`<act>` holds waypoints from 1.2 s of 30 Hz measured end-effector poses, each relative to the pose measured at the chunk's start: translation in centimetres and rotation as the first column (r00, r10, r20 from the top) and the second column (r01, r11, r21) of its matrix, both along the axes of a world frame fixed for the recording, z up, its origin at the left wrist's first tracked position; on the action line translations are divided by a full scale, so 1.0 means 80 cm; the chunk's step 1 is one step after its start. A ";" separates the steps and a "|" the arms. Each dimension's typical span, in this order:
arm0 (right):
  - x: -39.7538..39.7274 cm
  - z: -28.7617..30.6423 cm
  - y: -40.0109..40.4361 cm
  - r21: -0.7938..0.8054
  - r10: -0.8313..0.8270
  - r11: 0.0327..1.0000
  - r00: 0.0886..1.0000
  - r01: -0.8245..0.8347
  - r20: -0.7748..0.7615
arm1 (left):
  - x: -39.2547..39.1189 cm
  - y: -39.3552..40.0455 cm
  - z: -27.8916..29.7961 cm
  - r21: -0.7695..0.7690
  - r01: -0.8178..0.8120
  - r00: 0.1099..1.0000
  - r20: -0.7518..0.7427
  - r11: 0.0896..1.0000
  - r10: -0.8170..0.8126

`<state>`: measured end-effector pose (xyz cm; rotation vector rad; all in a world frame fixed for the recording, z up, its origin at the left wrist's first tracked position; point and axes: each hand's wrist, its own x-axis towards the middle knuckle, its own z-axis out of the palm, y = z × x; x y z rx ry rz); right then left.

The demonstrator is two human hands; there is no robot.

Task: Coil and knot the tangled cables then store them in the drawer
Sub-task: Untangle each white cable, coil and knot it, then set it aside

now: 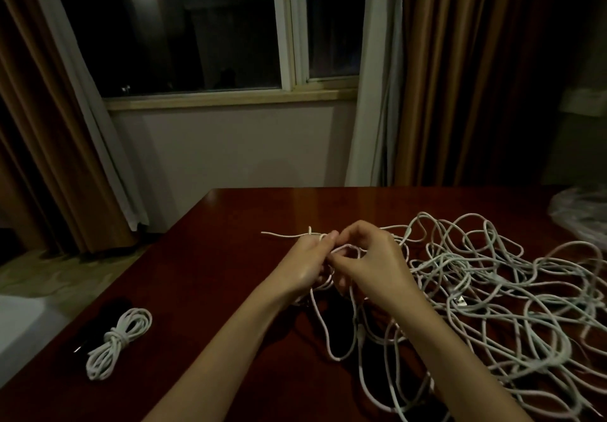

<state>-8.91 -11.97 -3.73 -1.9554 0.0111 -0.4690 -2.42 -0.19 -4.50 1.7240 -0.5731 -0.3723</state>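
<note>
Knotted coil [118,344] on table [230,224], left of tangled cables [492,290]

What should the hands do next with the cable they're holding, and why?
Probably keep winding the held white cable into a small coil before knotting. The left hand and right hand pinch only a small loop, a free end sticks out to the left, and slack still trails into the tangled pile. One knotted coil lies finished on the table.

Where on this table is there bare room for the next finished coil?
Bare wood lies between the knotted coil and the left hand, and along the table's far edge beyond both hands. Right of the right hand, the tangled cables crowd everything.
</note>
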 end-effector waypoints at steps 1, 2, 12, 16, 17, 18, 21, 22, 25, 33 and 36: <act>0.000 0.003 -0.004 0.114 0.025 0.993 0.999 -0.021 -0.032 | 0.003 0.002 0.002 0.002 -0.010 1.000 0.003 1.000 0.010; 0.000 0.005 -0.008 0.208 0.050 0.978 0.997 -0.036 -0.061 | 0.006 0.004 0.004 0.019 -0.019 1.000 0.013 1.000 0.019; 0.005 0.002 -0.015 0.267 -0.020 0.963 1.000 0.021 -0.007 | 0.013 0.008 0.003 -0.324 0.089 0.971 -0.184 0.942 -0.155; 0.003 -0.001 -0.001 0.154 -0.025 0.988 0.989 0.003 0.146 | 0.002 0.001 0.006 -0.327 0.024 0.988 -0.134 0.945 -0.072; 0.003 -0.003 0.002 0.100 -0.018 0.995 0.986 0.002 0.163 | -0.001 -0.002 0.007 -0.298 0.013 0.993 -0.112 0.954 -0.048; 0.003 -0.004 0.005 0.048 -0.011 0.999 0.985 0.003 0.173 | -0.003 -0.005 0.005 -0.257 0.007 0.996 -0.085 0.966 -0.029; 0.001 -0.009 0.013 -0.057 0.011 0.998 0.980 0.000 0.199 | -0.008 -0.010 0.001 -0.225 -0.026 0.997 -0.076 0.974 0.010; 0.001 -0.010 0.014 -0.095 0.017 0.996 0.979 0.003 0.202 | -0.008 -0.011 -0.001 -0.240 -0.046 0.995 -0.100 0.970 0.022; 0.002 -0.012 0.017 -0.181 0.091 0.982 0.984 -0.062 0.153 | 0.000 -0.008 -0.007 -0.244 -0.150 0.976 -0.191 0.958 0.104; 0.001 -0.011 0.017 -0.183 0.016 0.983 0.979 0.022 0.201 | 0.010 -0.002 -0.001 -0.502 -0.359 0.822 -0.570 0.787 0.011; 0.001 -0.013 0.019 -0.237 0.052 0.971 0.978 -0.003 0.201 | 0.005 -0.002 0.002 -0.532 -0.343 0.813 -0.581 0.774 -0.039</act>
